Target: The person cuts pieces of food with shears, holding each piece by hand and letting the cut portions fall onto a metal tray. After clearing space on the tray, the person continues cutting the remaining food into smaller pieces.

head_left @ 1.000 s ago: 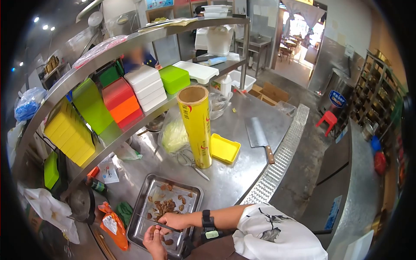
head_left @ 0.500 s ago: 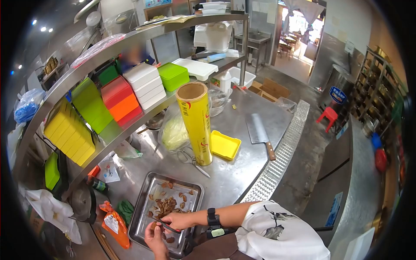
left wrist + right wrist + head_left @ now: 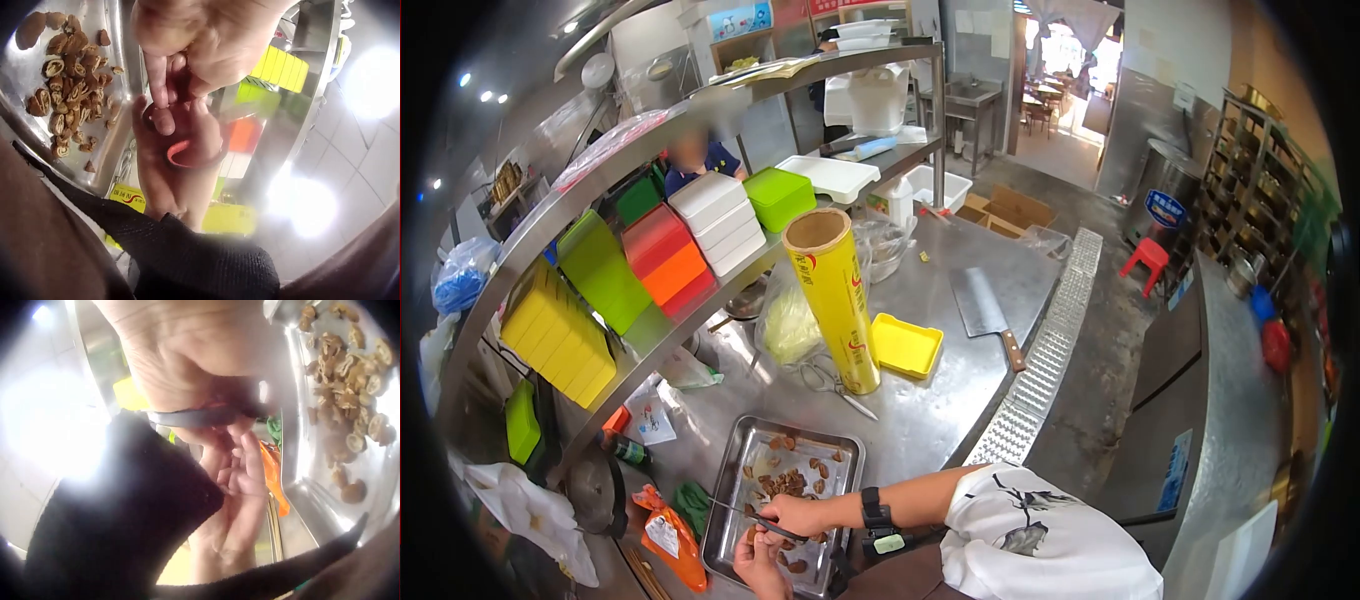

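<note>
Over the near part of a steel tray (image 3: 855, 470), my right hand (image 3: 798, 513) grips scissors (image 3: 783, 529) with dark handles, their thin blade pointing left. A red-lined handle loop shows in the left wrist view. Close against it, my left hand (image 3: 762, 568) has its fingertips bent together, pinching a brown piece mostly hidden by the fingers. Brown rolled cut pieces (image 3: 785, 484) of food lie heaped in the middle of the tray. Their layered, ring-like cut ends show in the left wrist view. A few larger brown pieces (image 3: 797, 566) lie at its near end.
A tall yellow roll (image 3: 835, 310) stands behind the tray, with other scissors (image 3: 820, 378) and a yellow dish (image 3: 907, 346) nearby. A cleaver (image 3: 988, 315) lies farther right. Left of the tray are an orange bag (image 3: 675, 540) and a green cloth (image 3: 692, 505). A shelf holds coloured boxes (image 3: 665, 255).
The head view has swung slightly. The scissor blade, hidden half a second ago, shows again pointing left. Both hands stay together over the tray, and a person behind the shelf is more visible.
</note>
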### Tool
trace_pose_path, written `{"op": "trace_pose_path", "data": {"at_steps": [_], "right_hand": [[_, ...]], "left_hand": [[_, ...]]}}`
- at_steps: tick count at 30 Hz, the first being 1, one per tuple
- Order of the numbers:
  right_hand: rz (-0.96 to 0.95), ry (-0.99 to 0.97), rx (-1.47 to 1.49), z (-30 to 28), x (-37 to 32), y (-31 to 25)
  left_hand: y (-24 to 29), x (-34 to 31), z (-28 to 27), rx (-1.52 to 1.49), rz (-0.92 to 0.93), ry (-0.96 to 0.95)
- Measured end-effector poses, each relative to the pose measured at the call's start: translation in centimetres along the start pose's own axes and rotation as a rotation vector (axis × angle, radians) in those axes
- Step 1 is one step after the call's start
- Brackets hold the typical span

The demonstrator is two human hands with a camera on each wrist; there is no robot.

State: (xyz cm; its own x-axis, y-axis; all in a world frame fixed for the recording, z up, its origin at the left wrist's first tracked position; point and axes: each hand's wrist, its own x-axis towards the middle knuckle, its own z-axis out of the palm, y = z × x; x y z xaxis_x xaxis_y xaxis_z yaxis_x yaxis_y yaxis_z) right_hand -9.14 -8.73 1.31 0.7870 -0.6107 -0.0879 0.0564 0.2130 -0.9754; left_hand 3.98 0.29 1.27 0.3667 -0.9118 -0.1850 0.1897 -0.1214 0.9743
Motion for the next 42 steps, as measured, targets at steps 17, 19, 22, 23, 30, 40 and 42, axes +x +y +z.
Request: {"op": "trace_pose_path", "data": {"at_steps": [17,19,22,23,30,40,42], "right_hand": [[-0.087,0.047,-0.027,-1.0,-0.8,1.2],[-0.006,0.030,0.028,-1.1,-1.2,0.5],[-0.003,0.026,0.098,-1.2,-2.0,-0.1],[-0.006,0.031,0.098,-1.3,-2.3,-0.4],[-0.010,0.110,0.068,-1.8,-2.8,-0.3],[0.059,0.158,0.135,-2.1,-2.9,0.4],[0.055,0.195,0.118,-1.9,-2.6,0.6]], "left_hand": [[0.9,-1.0,1.1,-0.066,-0.063,-0.054],[1.0,-1.1,1.3,-0.048,-0.054,-0.071],[0.8,-1.0,1.4,-0.136,-0.077,-0.116],[1.0,-1.2,1.5,-0.145,-0.099,-0.127],[0.5,-0.5,0.1,0.173,-0.154,-0.188],[0.0,0.3,-0.8,0.890,0.420,-0.385],[-1.6,1.0,-0.4,0.092,0.074,-0.160]]}}
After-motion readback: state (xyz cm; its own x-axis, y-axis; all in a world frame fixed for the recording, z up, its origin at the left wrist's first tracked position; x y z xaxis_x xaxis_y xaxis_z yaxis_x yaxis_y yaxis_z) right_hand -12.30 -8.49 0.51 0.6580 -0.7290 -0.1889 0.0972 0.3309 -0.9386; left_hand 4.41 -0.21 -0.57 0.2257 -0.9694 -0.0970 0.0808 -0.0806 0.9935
